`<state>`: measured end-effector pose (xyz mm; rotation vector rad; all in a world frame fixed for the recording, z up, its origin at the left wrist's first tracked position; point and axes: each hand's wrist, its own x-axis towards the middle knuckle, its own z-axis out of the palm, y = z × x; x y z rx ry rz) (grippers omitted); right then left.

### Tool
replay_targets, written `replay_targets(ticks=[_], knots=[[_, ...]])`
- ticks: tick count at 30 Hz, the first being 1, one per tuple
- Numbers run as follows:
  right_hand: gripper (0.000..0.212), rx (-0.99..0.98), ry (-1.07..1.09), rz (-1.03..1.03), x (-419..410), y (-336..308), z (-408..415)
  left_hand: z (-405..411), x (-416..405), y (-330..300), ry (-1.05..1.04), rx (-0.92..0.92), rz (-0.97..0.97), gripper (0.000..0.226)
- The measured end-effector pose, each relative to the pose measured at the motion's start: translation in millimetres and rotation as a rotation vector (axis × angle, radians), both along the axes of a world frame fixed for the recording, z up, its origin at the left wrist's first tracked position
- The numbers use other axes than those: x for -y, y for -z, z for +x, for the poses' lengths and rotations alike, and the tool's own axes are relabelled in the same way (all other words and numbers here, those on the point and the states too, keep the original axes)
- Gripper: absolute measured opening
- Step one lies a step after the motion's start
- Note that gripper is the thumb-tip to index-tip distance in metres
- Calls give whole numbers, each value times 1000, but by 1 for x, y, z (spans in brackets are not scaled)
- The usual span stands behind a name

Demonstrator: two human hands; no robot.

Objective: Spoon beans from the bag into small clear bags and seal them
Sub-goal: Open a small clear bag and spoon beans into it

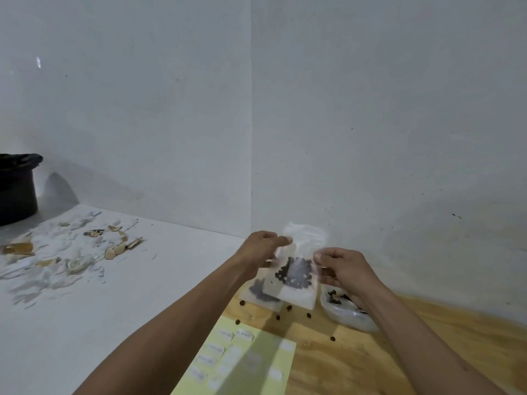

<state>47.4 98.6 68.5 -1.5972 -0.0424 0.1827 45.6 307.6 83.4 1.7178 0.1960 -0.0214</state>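
Clear small bag (296,269) of dark beans (295,273) is pinched by left hand (263,250) and right hand (343,269). Each grip is clenched on its top edge; wooden desk (399,337) lies below.

clear bag (299,252) | dark beans (296,273) | pale-yellow sheet (256,366) | black bin (17,189)

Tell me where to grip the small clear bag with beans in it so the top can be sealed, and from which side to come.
Pinch the small clear bag at its two upper edges, one hand from each side, as the left hand and right hand do now. The beans sag low, leaving the flat top strip free, probably easiest to press shut.
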Motion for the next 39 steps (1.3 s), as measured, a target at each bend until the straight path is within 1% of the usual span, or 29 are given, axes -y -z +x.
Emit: replay_targets(ticks=[2,4,7,9,10,11,13,14,16,18,21,23,26,28,29,31,33,34,35,36,38,39], knots=[[5,-11,46,-7,-4,1,7,0,-8,5,10,-59,57,30],[8,-28,95,-30,-10,3,13,0,-15,8,-28,-37,83,25],[32,-46,49,-108,-26,7,18,5,-26,11,-118,3,94,20],[53,-62,-21,-238,-37,12,18,10,-31,17,-182,-13,80,16],[59,-65,-44,-328,-43,16,19,13,-33,21,-213,-30,74,15],[59,-56,-46,-409,-48,20,21,16,-35,26,-242,-46,74,13],[51,-30,-38,-506,-59,28,25,23,-38,39,-281,-76,89,13],[43,-14,-48,-554,-65,31,25,25,-39,46,-293,-92,102,15],[15,13,-65,-682,-75,36,25,28,-42,57,-301,-115,130,15],[21,32,-75,-794,-84,46,28,29,-46,68,-301,-144,177,18],[21,42,-96,-906,-91,59,30,30,-49,82,-291,-171,240,24],[25,53,-121,-926,-94,63,33,31,-51,85,-277,-170,302,25],[23,64,-116,-932,-96,64,37,31,-54,85,-241,-168,369,20],[35,52,-111,-937,-97,65,39,31,-55,85,-221,-180,389,17],[36,45,-118,-936,-98,67,40,31,-56,85,-216,-185,392,17],[32,48,-127,-924,-99,68,40,31,-57,85,-214,-180,392,18],[16,53,-155,-913,-97,64,38,30,-57,86,-211,-165,387,18],[23,50,-162,-902,-94,62,36,29,-57,86,-208,-160,384,18],[36,52,-153,-892,-91,59,35,28,-56,86,-213,-152,383,19],[43,61,-148,-885,-87,56,33,27,-56,86,-228,-137,388,20],[46,97,-145,-872,-78,47,30,24,-52,82,-296,-84,419,19],[48,115,-141,-863,-72,43,29,23,-49,78,-339,-48,440,24]])
